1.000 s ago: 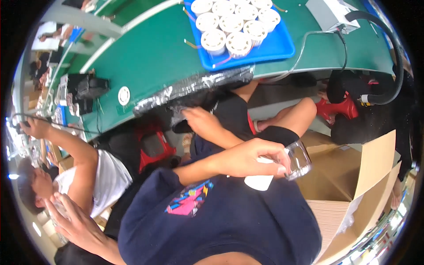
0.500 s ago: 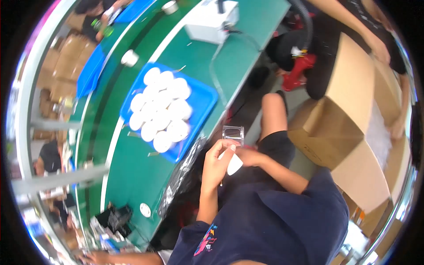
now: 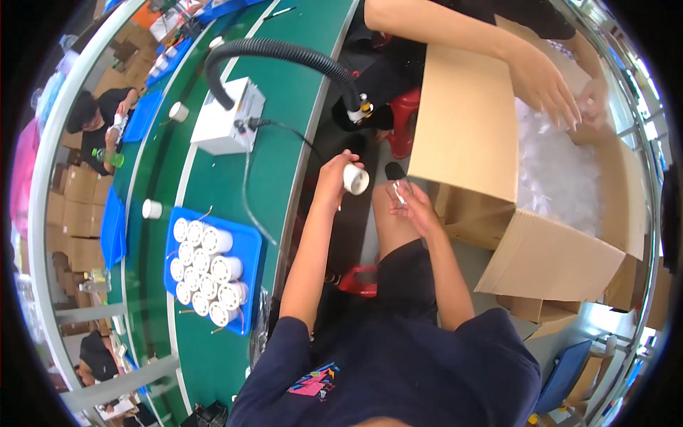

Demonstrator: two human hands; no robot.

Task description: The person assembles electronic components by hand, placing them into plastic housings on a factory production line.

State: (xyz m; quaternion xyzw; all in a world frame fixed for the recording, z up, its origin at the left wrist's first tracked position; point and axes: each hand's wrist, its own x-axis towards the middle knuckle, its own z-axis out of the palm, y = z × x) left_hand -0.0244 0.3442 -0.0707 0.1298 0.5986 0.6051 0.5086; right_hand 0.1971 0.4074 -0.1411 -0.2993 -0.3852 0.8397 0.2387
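Note:
My left hand (image 3: 331, 182) is closed around a white cylindrical part (image 3: 356, 180), whose round end faces toward me and to the right. A thin wire end hangs below that hand. Beside it, slightly lower and to the right, my right hand (image 3: 420, 211) grips a small clear plastic cup (image 3: 400, 191) in its fingertips. The two pieces are apart, both held over my lap. On the bench to the left, a blue tray (image 3: 249, 285) carries several similar white cylinders (image 3: 226, 267) with thin wires sticking out.
A white box-shaped device (image 3: 229, 121) stands on the green bench (image 3: 299, 78); its black corrugated hose (image 3: 284, 48) arches toward me. At right, an open cardboard box (image 3: 466, 121) holds clear plastic pieces (image 3: 558, 178). Another person's hand (image 3: 544, 85) reaches over it. A red stool (image 3: 404, 121) stands beyond.
My hands have moved forward and separated. The white part has turned its round end more into view, and the clear cup is now in my right fingertips. My view has shifted too.

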